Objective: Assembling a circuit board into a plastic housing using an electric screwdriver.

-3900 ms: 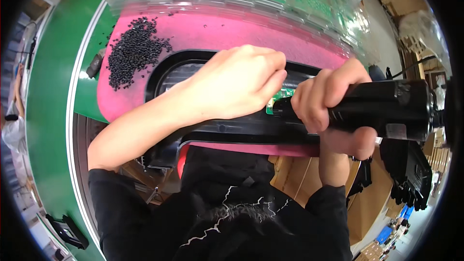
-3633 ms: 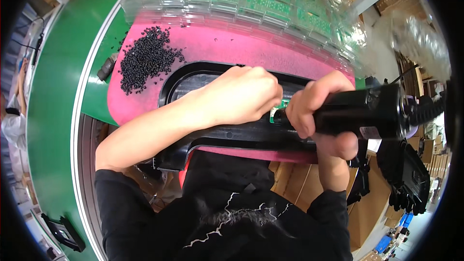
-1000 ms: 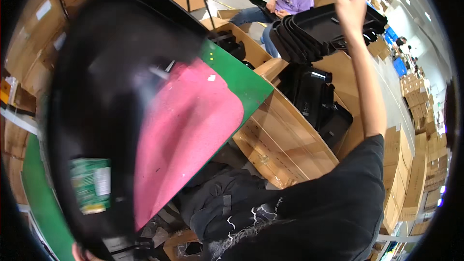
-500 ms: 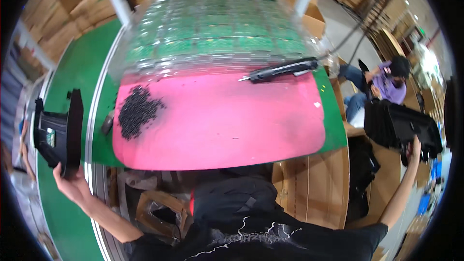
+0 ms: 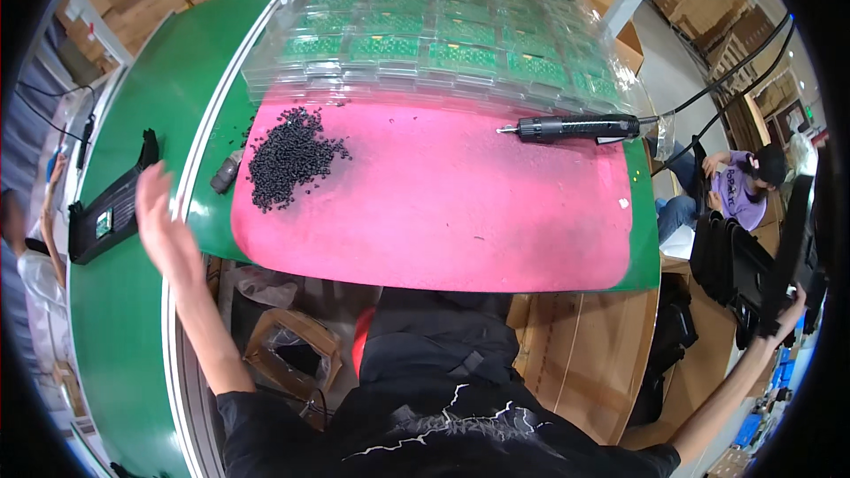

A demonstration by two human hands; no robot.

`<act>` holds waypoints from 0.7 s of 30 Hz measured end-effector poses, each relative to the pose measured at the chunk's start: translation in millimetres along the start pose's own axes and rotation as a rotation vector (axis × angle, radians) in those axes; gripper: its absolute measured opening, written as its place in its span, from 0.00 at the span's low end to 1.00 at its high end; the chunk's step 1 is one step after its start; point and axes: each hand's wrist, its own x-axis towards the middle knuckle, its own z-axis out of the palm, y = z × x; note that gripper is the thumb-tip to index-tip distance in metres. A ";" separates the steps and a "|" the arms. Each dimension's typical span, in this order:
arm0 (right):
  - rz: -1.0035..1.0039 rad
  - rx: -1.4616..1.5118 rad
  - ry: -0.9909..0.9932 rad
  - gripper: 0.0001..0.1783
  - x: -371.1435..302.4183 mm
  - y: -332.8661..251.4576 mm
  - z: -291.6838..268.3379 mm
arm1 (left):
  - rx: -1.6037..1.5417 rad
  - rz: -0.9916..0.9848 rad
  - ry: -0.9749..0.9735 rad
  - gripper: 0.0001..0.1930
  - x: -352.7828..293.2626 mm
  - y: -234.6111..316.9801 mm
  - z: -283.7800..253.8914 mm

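My left hand point(image 5: 168, 226) is raised beside the green belt with its fingers stretched out and nothing in it. Just beyond its fingers, a black plastic housing point(image 5: 124, 205) lies on the belt, a small green circuit board point(image 5: 104, 222) inside it. At the far right, my right hand point(image 5: 786, 319) grips the lower end of a similar black plastic shell point(image 5: 791, 252), held up on edge. Next to that shell is a stack of black shells point(image 5: 728, 252). A pink mat point(image 5: 434, 204) lies on the bench before me, with a pile of small black screws point(image 5: 288, 159) at its left.
A black electric screwdriver point(image 5: 575, 128) lies at the mat's back right, its cable running off right. Behind it are clear trays of green circuit boards point(image 5: 460, 31). A seated person point(image 5: 739, 186) is at the right, and another person's arm point(image 5: 50, 212) is across the belt. Cardboard boxes point(image 5: 584, 354) stand below.
My left hand has let go of the housing, which now rests on the belt. My right hand has lifted one shell away from the stack, outward to the right. The view has shifted.
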 end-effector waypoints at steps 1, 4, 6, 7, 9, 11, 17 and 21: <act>-0.114 -0.026 -0.218 0.13 -40.5 -13.0 16.6 | -0.164 -0.111 -0.158 0.25 -7.0 -8.6 25.2; 0.015 0.189 -0.488 0.14 -201.6 6.8 107.1 | -0.156 -0.083 -0.561 0.22 -31.7 0.4 107.8; 0.115 0.238 -0.338 0.14 -285.8 41.0 163.0 | -0.194 -0.034 -0.783 0.22 -43.2 16.8 148.8; 0.130 0.144 -0.517 0.15 -327.6 49.6 191.2 | -0.103 -0.026 -0.866 0.23 -44.9 22.8 160.5; 0.233 0.001 -0.773 0.25 -379.3 63.4 217.2 | -0.002 0.024 -0.986 0.23 -44.7 35.8 184.0; 0.294 -0.028 -0.929 0.23 -410.8 77.8 225.0 | 0.057 -0.037 -1.149 0.26 -37.8 35.6 208.0; 0.977 -0.306 -1.459 0.14 -422.2 90.3 246.1 | 0.380 0.393 -1.482 0.13 -14.6 -15.1 238.2; 0.515 -0.558 -1.791 0.07 -392.4 68.7 276.2 | 0.455 0.187 -1.407 0.13 -2.6 -21.6 235.1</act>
